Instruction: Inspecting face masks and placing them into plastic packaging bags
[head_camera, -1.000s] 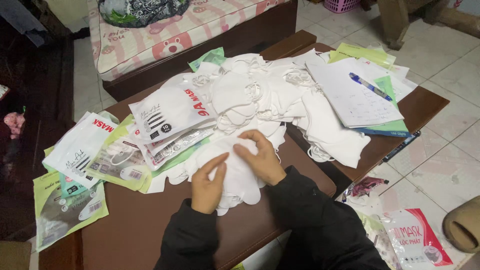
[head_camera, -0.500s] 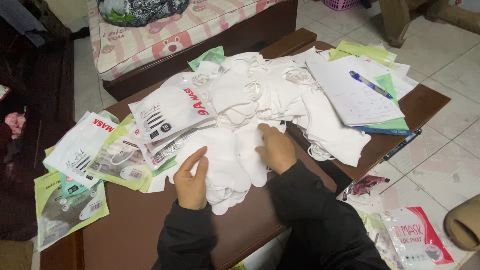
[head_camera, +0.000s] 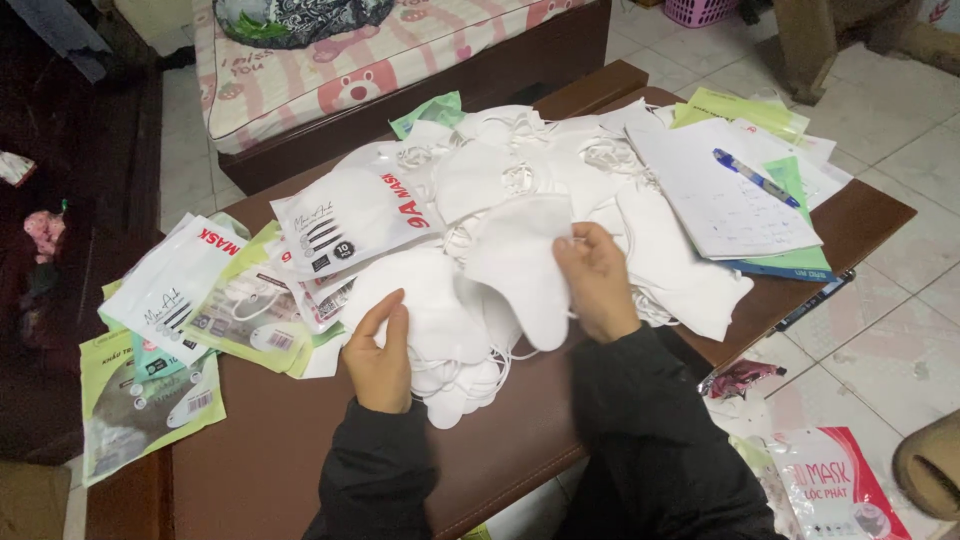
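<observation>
My right hand (head_camera: 598, 278) pinches a folded white face mask (head_camera: 527, 262) and holds it up above a small stack of white masks (head_camera: 440, 320) on the brown table (head_camera: 280, 440). My left hand (head_camera: 378, 352) rests on the left side of that stack, fingers flat on the top mask. Behind them spreads a large heap of loose white masks (head_camera: 560, 170).
White and green mask packets (head_camera: 190, 290) lie at the left. A sheet of paper with a blue pen (head_camera: 752, 178) sits at the right over green packets. A bed with a pink patterned cover (head_camera: 330, 70) stands behind the table. More packets (head_camera: 830, 490) lie on the tiled floor.
My right hand has lifted one mask off the pile and raised it. My left hand has slid left and now presses on the stack.
</observation>
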